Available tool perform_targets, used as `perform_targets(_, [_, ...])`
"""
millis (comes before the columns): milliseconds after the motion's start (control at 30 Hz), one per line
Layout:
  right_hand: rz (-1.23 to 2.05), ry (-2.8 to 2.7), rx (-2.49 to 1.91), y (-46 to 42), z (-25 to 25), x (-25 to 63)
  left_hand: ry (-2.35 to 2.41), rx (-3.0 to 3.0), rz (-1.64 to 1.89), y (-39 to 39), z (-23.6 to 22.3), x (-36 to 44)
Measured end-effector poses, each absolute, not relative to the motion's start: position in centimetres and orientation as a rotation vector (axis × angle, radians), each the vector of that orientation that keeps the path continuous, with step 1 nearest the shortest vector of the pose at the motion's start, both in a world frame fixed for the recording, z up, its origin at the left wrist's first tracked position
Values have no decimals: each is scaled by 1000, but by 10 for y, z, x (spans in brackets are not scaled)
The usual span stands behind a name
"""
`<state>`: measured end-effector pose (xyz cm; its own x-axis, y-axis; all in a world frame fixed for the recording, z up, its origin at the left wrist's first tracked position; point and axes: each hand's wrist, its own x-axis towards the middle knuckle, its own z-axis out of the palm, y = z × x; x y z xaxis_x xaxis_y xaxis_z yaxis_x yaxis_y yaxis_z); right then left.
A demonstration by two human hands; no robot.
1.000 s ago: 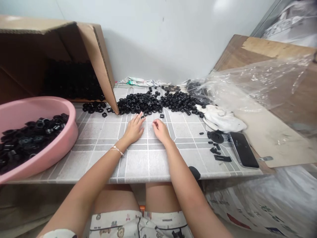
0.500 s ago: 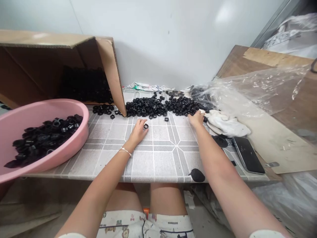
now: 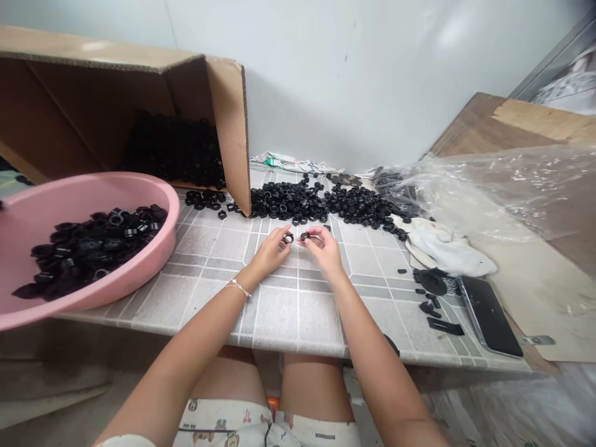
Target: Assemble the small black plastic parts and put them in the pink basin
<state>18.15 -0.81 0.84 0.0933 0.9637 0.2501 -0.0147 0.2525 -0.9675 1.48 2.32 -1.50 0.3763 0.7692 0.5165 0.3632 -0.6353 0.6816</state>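
The left hand [image 3: 271, 253] is pinching a small black nut [image 3: 288, 238] with its fingers almost shut, and the right hand [image 3: 323, 249] is pinching another black nut [image 3: 305, 236] the same way, just above the tile table [image 3: 298, 310], close to a big pile of black nuts [image 3: 288, 202].

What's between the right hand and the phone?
In the head view, tiled tabletop runs from the right hand to a scatter of small black parts beside the phone.
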Motion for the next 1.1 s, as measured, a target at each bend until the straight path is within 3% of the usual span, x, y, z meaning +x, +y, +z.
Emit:
perform_targets(333, [1005, -1297, -1149, -17, -7, 178, 845, 2155, 1166, 4, -2, 25])
perform_targets(633, [1007, -1257, -1143, -16, -5, 179, 746, 1770, 1118, 14, -9, 27])
perform_targets(1100, [1128, -1247, -1087, -17, -6, 187, 926, 1746, 1163, 8, 2, 27])
